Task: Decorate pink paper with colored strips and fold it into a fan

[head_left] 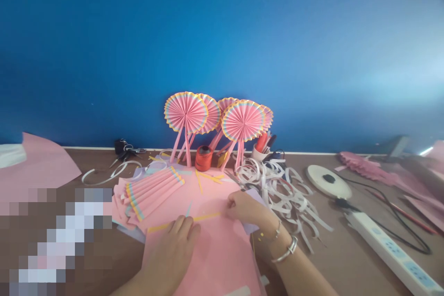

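Note:
My left hand lies flat on a sheet of pink paper, its fingertips near the sheet's far edge. Along that edge runs a narrow yellow strip. My right hand is closed in a pinch at the strip's right end, with the fingertips partly hidden. Pleated pink paper pieces with yellow and blue edging are stacked to the left. Behind the hands stand several round pink folding fans on paper handles. A red-orange roll or container sits in front of them.
Curled white strips are heaped right of the paper. Farther right are a white round device and a power strip with a black cable. Scissors lie at back left, beside a large pink sheet. A blue wall closes the back.

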Tool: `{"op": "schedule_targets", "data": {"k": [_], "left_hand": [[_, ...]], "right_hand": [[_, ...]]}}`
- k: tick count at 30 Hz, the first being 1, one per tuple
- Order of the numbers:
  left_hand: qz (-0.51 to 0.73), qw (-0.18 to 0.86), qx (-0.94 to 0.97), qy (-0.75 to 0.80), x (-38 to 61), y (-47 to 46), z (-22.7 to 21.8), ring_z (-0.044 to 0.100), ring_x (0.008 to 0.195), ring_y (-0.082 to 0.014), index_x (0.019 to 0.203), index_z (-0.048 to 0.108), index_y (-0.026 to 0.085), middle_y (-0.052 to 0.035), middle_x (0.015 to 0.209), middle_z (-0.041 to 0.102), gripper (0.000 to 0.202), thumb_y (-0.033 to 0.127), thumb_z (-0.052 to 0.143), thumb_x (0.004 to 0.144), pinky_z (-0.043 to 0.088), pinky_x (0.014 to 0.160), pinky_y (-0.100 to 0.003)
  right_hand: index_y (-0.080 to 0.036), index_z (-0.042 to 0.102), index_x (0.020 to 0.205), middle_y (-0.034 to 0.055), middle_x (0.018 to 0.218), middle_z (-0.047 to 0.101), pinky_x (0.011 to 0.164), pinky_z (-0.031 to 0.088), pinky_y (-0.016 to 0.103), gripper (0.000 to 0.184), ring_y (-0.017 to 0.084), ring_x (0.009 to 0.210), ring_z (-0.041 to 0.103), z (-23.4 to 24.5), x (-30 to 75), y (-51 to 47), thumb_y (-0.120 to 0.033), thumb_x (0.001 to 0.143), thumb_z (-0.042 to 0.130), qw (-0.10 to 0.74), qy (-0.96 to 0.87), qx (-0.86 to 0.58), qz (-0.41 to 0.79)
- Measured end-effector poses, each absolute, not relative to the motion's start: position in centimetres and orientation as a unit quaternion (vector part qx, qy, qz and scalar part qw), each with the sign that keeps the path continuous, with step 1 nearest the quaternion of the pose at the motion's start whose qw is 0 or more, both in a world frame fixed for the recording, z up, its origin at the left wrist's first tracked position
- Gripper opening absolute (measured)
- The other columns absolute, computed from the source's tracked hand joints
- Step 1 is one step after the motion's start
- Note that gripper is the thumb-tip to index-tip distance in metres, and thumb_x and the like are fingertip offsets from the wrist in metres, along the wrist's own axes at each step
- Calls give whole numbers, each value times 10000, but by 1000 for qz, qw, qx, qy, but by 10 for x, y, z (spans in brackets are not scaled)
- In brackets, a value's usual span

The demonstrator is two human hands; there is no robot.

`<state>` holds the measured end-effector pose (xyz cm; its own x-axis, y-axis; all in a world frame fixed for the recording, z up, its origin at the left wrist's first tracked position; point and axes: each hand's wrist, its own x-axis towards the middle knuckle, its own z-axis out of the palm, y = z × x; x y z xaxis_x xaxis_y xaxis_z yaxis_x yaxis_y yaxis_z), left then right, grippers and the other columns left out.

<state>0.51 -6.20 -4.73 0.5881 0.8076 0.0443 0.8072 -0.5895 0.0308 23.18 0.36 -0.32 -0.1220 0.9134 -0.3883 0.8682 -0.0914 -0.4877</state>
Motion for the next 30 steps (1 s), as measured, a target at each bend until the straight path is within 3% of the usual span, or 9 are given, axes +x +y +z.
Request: {"op": "schedule_targets", "data": {"k": [8, 12, 18, 21, 27, 30], "left_hand": [[30, 65, 871, 486, 5, -59, -38, 513, 922, -240, 873, 611, 155, -79, 953, 556, 259, 8, 409, 802, 455, 810, -404], [92, 82, 876, 466, 4, -58, -34, 508, 884, -224, 825, 603, 162, -73, 920, 565, 265, 26, 376, 821, 453, 809, -406], [261, 182, 835, 449, 4, -51, -18, 496, 1052, -246, 1122, 542, 199, -98, 1108, 565, 329, 125, 431, 821, 437, 898, -426], [300, 200, 815, 453, 12, -43, -9, 506, 1082, -251, 1151, 541, 206, -105, 1129, 578, 344, 154, 452, 823, 426, 925, -437], [298, 251, 805, 448, 37, -22, -2, 566, 950, -222, 877, 631, 206, -57, 939, 649, 148, 168, 502, 816, 439, 838, -374], [303, 278, 789, 456, 44, -15, -5, 577, 889, -201, 745, 620, 206, -32, 854, 659, 153, 163, 491, 816, 429, 800, -344]], "right_hand": [[-149, 636, 690, -8, 649, 636, 510, 341, 186, 121, 99, 585, 536, 2, 235, 5, -142, 617, 540, 63, -674, -633, 375], [-146, 621, 671, -20, 616, 601, 495, 331, 181, 98, 91, 565, 503, 5, 240, 5, -146, 621, 537, 95, -677, -614, 394], [-156, 588, 633, -34, 602, 566, 530, 367, 181, 69, 90, 578, 484, 17, 230, 1, -117, 624, 532, 181, -724, -535, 397], [-162, 589, 648, -33, 622, 568, 556, 386, 186, 68, 92, 594, 490, 23, 223, -4, -123, 643, 533, 208, -736, -508, 397], [-162, 615, 690, -25, 657, 591, 572, 394, 186, 100, 95, 619, 506, 30, 218, -8, -130, 680, 521, 225, -738, -505, 388], [-158, 643, 719, -16, 675, 614, 582, 397, 189, 158, 97, 625, 516, 33, 222, -6, -107, 687, 496, 227, -736, -518, 373]]}}
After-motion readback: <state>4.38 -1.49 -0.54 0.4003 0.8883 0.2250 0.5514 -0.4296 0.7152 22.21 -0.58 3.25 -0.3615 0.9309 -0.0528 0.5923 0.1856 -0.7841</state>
